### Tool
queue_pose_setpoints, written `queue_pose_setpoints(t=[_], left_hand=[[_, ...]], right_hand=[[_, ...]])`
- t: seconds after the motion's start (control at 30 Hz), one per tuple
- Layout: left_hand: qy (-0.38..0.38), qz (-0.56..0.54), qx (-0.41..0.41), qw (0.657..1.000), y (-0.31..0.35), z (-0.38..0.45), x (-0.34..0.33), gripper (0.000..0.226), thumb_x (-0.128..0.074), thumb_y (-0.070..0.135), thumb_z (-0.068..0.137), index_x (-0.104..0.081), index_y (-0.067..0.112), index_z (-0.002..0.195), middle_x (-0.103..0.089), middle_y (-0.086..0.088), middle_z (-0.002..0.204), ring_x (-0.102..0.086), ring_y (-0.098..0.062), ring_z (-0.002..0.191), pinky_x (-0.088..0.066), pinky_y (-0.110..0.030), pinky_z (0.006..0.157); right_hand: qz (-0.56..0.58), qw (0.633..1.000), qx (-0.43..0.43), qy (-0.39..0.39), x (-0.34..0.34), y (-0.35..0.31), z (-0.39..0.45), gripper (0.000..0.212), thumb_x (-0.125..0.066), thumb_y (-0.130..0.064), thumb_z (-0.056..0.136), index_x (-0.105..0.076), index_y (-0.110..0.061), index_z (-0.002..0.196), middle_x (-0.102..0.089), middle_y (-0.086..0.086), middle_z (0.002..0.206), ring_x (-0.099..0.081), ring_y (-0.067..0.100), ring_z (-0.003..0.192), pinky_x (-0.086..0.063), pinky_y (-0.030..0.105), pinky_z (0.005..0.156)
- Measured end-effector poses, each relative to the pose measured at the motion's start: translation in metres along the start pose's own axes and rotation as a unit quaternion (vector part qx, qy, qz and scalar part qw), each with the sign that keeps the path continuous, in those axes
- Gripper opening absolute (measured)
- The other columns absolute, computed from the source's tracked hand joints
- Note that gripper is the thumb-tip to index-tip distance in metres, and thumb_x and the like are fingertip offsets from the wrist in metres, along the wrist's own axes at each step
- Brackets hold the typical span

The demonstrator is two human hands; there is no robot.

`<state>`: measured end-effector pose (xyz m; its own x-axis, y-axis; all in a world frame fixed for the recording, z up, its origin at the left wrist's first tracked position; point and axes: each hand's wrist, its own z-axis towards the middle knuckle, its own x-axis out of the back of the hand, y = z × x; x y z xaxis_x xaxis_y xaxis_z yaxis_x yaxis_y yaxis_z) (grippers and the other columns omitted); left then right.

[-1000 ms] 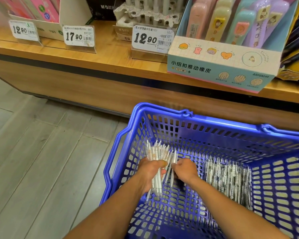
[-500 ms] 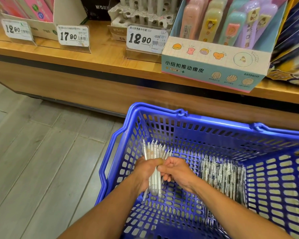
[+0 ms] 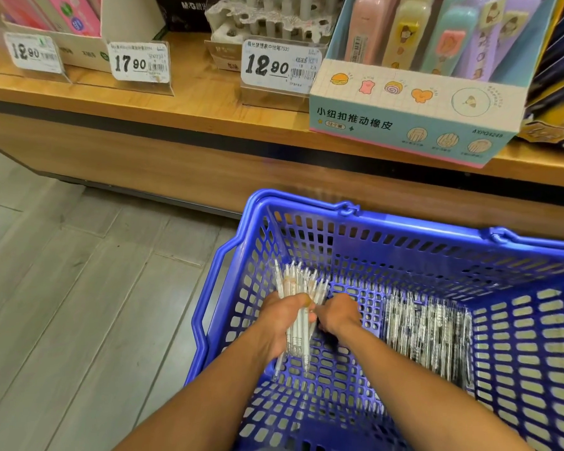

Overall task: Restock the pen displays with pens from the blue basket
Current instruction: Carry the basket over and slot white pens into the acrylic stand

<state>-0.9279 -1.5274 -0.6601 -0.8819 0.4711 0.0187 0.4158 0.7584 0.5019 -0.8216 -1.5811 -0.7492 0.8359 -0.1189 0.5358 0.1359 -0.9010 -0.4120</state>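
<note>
left hand (image 3: 282,315): inside the basket, fingers curled round a bundle of white pens, thumb across the top of the bundle
white pens (image 3: 295,288): clamped in the left hand, fanned out beyond the knuckles toward the far wall, tips sticking out below the palm toward the person
right hand (image 3: 337,312): just right of the bundle, touching it, fingers bent down and tucked against the pens; whether it pinches any of them i cannot tell
basket (image 3: 306,209): blue, slotted, on the floor around both hands, left handle folded down outside the wall
loose pens (image 3: 427,323): a blurred row lying on the basket bottom, right of the right hand, apart from it
shelf (image 3: 189,92): wooden, beyond the basket
pen display (image 3: 274,21): on the shelf, far beyond the grip, white pens standing in it
price tag (image 3: 279,65): 12.90, in front of the display
eraser box (image 3: 414,105): on the shelf to the right of the tag
</note>
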Motion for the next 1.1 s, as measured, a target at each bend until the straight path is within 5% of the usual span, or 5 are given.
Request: queue_pose_setpoints(t=[0.37,0.6,0.93,1.0,1.1], left_hand=[[0.006,0.022,-0.025,0.999,-0.005,0.008,0.002,0.09,-0.075,0.017,0.08,-0.024,0.013,0.154,-0.044,-0.014,0.151,-0.049,-0.03,0.134,-0.033,-0.054,0.115],[-0.034,-0.007,-0.041,0.999,-0.004,0.005,0.001,0.119,-0.086,0.044,0.067,-0.015,0.018,0.158,-0.022,-0.014,0.163,-0.027,-0.033,0.148,-0.024,-0.052,0.119],[0.01,0.021,-0.047,0.999,-0.003,0.004,0.004,0.109,-0.079,0.025,0.078,-0.006,0.014,0.158,-0.019,-0.012,0.163,-0.025,-0.031,0.147,-0.031,-0.049,0.111],[0.018,0.028,-0.044,0.998,-0.003,0.005,0.005,0.103,-0.077,0.021,0.079,-0.011,0.012,0.157,-0.026,-0.012,0.16,-0.032,-0.03,0.143,-0.034,-0.046,0.107],[0.027,0.039,-0.04,0.998,-0.004,0.006,0.005,0.09,-0.076,0.015,0.079,-0.024,0.009,0.152,-0.047,-0.009,0.14,-0.058,-0.022,0.119,-0.038,-0.043,0.1]], right_hand=[[0.209,0.962,0.11,-0.136,0.037,0.017,-0.03,0.01,-0.064,-0.012,0.091,-0.063,-0.005,0.098,-0.068,0.008,0.076,-0.064,0.014,0.058,-0.053,0.028,0.058],[0.313,0.909,0.168,-0.217,0.054,0.007,-0.062,0.014,-0.074,-0.011,0.083,-0.064,-0.004,0.09,-0.07,0.003,0.068,-0.061,0.014,0.055,-0.049,0.022,0.051],[0.372,0.864,0.151,-0.306,0.045,0.011,-0.038,0.029,-0.083,-0.022,0.069,-0.071,-0.006,0.09,-0.071,0.011,0.08,-0.064,0.015,0.06,-0.051,0.02,0.053],[0.411,0.866,0.103,-0.266,0.038,0.017,-0.023,0.02,-0.075,-0.013,0.081,-0.067,-0.002,0.096,-0.069,0.015,0.085,-0.064,0.016,0.061,-0.053,0.022,0.056],[0.218,0.973,0.069,-0.032,0.016,0.024,0.0,0.017,-0.07,-0.021,0.089,-0.063,-0.006,0.091,-0.068,0.012,0.077,-0.062,0.017,0.057,-0.054,0.032,0.059]])
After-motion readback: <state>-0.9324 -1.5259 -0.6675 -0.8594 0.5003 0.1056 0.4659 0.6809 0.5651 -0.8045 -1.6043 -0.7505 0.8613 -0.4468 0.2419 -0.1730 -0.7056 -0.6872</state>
